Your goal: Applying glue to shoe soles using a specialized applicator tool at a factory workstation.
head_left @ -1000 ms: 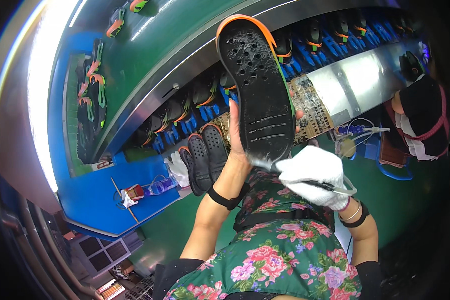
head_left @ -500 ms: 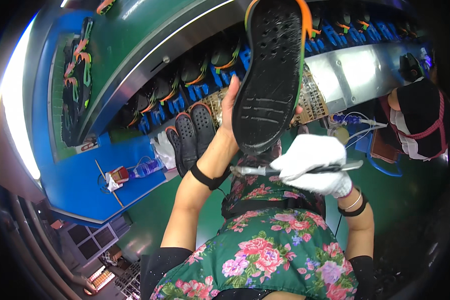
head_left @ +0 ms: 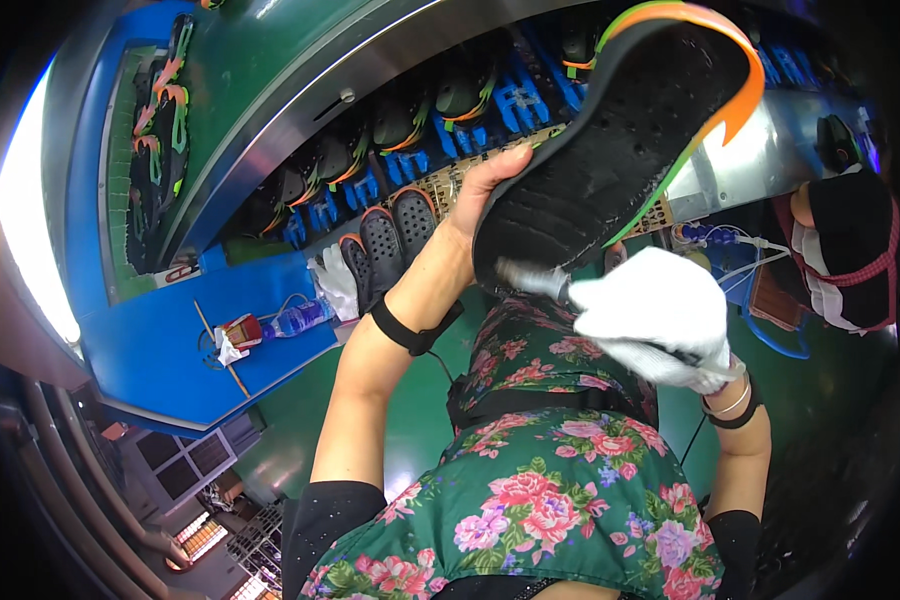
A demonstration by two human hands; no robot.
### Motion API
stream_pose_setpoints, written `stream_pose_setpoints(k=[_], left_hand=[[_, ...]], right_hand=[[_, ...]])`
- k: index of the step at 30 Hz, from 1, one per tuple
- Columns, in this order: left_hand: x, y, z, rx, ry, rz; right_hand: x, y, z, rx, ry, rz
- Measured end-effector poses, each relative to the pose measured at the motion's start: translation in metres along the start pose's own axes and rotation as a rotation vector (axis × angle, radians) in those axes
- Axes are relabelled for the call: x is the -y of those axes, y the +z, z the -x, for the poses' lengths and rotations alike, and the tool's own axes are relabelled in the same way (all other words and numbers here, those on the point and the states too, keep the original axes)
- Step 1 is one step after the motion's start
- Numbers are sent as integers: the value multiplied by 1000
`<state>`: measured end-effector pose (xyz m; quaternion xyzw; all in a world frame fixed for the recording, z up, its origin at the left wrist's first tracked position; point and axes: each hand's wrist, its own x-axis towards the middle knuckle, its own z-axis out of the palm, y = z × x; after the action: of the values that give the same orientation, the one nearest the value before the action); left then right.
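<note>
My bare left hand [head_left: 485, 195] grips the left edge of a large black shoe sole [head_left: 600, 170] and holds it up tilted. An orange and green rim curves round the sole's far end; faint holes and grooves mark its black face. My right hand [head_left: 655, 315], in a white knitted glove, is closed round a thin brush [head_left: 538, 280]. The brush's blurred tip lies at the sole's near end, apparently touching the black face. Most of its handle is hidden by the glove.
Behind the sole, a line carries several black shoes on blue holders [head_left: 520, 95]. Several perforated black pieces [head_left: 380, 243] stand by a white cloth [head_left: 336, 283]. On the blue table [head_left: 150, 370] lies a plastic bottle [head_left: 295, 320]. Another person [head_left: 855, 240] is at the right.
The sole has swung to the right and tilted, its far end showing more orange rim. My right hand has brought the brush from below the sole up to its near end.
</note>
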<state>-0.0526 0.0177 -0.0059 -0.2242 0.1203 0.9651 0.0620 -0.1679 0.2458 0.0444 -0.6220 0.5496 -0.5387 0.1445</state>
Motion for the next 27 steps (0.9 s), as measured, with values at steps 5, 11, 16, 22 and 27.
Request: stream_pose_setpoints(k=[5, 11, 16, 22, 27], left_hand=[[-12, -4, -3, 120, -82, 74], [-11, -17, -8, 84, 18, -113], [-9, -22, -20, 163, 61, -138], [0, -12, -6, 257, 84, -20], [26, -30, 6, 185, -29, 292]], right_hand=[[8, 19, 8, 147, -97, 135], [-4, 22, -6, -97, 63, -55], [1, 40, 0, -326, 348, -449], [5, 30, -2, -161, 406, -598], [-22, -13, -20, -217, 207, 5]])
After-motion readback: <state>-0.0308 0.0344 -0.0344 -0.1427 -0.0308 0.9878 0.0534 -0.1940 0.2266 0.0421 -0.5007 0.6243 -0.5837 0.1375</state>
